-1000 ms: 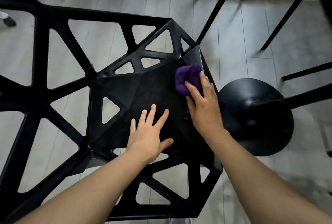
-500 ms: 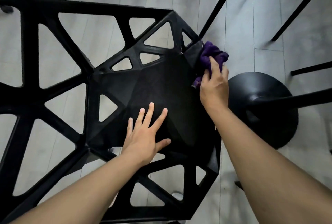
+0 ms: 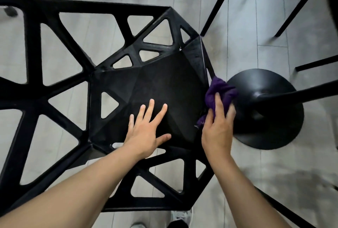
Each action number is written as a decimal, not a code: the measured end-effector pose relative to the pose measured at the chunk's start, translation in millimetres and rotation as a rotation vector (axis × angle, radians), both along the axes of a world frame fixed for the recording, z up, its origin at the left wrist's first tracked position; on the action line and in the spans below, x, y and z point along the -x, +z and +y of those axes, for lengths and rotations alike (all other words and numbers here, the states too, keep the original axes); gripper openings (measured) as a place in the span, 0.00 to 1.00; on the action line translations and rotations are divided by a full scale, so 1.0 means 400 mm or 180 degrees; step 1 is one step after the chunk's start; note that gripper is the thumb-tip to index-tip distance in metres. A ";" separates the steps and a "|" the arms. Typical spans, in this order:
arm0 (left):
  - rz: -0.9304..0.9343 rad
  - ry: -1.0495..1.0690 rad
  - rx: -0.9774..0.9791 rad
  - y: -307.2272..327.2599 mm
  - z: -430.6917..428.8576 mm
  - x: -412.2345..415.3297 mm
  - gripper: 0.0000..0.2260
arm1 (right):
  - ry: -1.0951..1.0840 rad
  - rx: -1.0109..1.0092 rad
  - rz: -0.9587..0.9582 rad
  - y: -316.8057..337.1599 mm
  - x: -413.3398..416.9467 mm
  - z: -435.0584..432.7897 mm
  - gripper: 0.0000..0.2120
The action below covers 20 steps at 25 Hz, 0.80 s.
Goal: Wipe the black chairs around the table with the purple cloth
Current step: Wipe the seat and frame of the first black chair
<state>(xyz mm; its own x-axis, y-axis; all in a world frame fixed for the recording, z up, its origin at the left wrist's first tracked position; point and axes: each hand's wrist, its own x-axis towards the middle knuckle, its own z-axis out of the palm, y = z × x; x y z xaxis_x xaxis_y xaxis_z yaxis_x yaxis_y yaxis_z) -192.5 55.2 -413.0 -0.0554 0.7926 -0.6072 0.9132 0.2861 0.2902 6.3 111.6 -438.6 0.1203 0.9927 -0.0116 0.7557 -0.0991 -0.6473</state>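
Note:
A black chair (image 3: pixel 172 83) with triangular cut-outs fills the left and middle of the head view, seen from above. My left hand (image 3: pixel 146 129) lies flat on its seat, fingers spread, holding nothing. My right hand (image 3: pixel 217 129) grips the bunched purple cloth (image 3: pixel 219 92) and presses it against the seat's right edge. Part of the cloth hangs below my fingers at the seat's rim.
The table's round black base (image 3: pixel 270 118) and its post (image 3: pixel 301 94) stand just right of the chair, close to the cloth. Thin black legs of another chair (image 3: pixel 217 4) cross the top right. Grey plank floor (image 3: pixel 256 173) lies all around. My shoe tips (image 3: pixel 181 216) show at the bottom.
My right hand has drawn the cloth from the seat's far right corner back toward me along the right edge. My left hand stays flat on the seat.

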 end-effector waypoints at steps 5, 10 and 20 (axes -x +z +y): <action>-0.0025 -0.0023 -0.0031 -0.003 -0.002 0.001 0.39 | 0.1523 -0.0563 -0.0819 -0.024 0.114 0.234 0.24; 0.0085 -0.0251 -0.0028 0.023 -0.007 0.017 0.35 | 0.1793 -0.0557 -0.0981 -0.016 0.139 0.261 0.22; 0.0680 0.1163 -0.0014 0.100 -0.151 0.221 0.31 | 0.3660 -0.0161 -0.0223 -0.040 0.329 -0.103 0.23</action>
